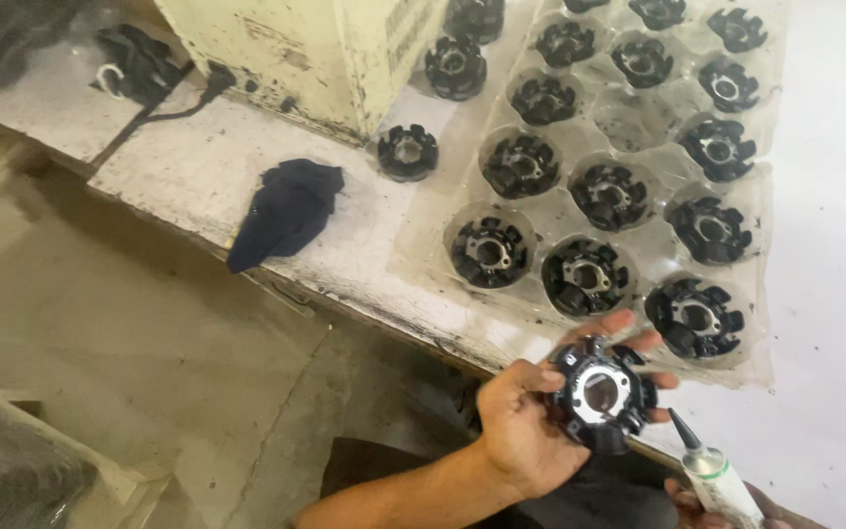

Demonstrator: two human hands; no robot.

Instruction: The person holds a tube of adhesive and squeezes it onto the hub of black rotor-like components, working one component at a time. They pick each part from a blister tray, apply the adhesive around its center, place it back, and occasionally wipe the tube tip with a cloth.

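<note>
My left hand [519, 421] grips a black round stator core [600, 394] with a bright metal centre ring, held just off the bench's front edge. My right hand [727, 509] sits at the bottom edge, mostly out of view, holding a white glue tube [720, 480] whose dark nozzle points up toward the core. Beyond them lies a clear plastic tray [638, 113] with several similar black cores in its round pockets; one pocket near the middle looks empty.
A dark cloth [286, 211] hangs over the worn white bench [188, 157] edge. Two loose cores [407, 153] sit by a cream machine housing [305, 49]. A black cable and plug [210, 83] lie at left. Concrete floor [129, 333] is below.
</note>
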